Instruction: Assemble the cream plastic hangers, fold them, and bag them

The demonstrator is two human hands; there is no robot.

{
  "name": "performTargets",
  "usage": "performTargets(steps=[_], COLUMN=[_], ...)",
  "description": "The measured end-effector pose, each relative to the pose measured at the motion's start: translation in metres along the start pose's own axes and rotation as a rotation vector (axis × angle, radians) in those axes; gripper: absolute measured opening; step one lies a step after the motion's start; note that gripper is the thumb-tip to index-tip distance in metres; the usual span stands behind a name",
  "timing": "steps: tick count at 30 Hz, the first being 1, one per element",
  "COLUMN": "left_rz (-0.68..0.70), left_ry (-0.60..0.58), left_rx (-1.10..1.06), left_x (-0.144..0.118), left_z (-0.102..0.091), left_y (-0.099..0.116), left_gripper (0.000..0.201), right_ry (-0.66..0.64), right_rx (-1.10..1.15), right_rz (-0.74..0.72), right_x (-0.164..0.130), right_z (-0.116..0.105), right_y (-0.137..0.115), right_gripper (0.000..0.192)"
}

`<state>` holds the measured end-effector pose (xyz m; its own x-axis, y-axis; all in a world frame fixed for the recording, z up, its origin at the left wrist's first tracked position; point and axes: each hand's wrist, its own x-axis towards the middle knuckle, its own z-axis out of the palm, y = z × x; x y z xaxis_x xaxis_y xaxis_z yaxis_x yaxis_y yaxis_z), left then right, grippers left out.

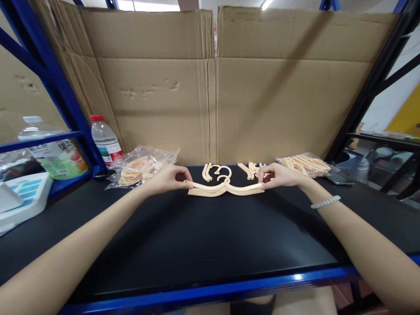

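Observation:
My left hand [168, 179] pinches the left end of a cream plastic clothes hanger [241, 188], and my right hand [278, 175] closes on its right end. The hanger is spread out, with its small hook pointing away from me. Just under it, along the near side, lies a second hanger [205, 193] of the same colour; whether the two touch I cannot tell. Behind them are a larger loose hook [226, 169] and curved hanger arms [206, 172]. More hanger arms [246, 171] and small hooks [254, 166] lie near my right fingers, which partly hide them.
A clear bag of hanger parts [136, 170] lies left, another bag [306, 165] right, beside a phone [337, 178]. A red-capped bottle [105, 142] stands at back left. Cardboard [157, 96] walls the far side; blue posts [70, 103] flank the black table [210, 245].

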<state>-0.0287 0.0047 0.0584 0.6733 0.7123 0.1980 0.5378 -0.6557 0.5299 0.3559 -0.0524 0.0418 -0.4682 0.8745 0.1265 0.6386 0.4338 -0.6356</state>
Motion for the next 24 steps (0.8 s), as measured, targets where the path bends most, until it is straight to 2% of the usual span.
performTargets(steps=[4,9,19,24], left_rz=[0.127,0.247,0.219,0.219], left_ry=[-0.086,-0.150,-0.164,-0.119], left_rx=[0.221,0.311,0.518,0.615], left_x=[-0.002,-0.003,-0.009,-0.010], left_z=[0.002,0.012,0.014,0.021], left_y=[0.007,0.011,0.023,0.027], left_gripper=[0.024,0.020,0.009,0.016], right_ry=[-0.097,-0.141,-0.113,-0.109], right_rx=[-0.088,-0.144,-0.160,-0.200], right_rz=[-0.016,0.003,0.018,0.018], right_x=[0.000,0.000,0.002,0.002], right_z=[0.000,0.002,0.005,0.005], right_y=[0.001,0.002,0.002,-0.001], right_gripper=[0.025,0.028,0.035,0.031])
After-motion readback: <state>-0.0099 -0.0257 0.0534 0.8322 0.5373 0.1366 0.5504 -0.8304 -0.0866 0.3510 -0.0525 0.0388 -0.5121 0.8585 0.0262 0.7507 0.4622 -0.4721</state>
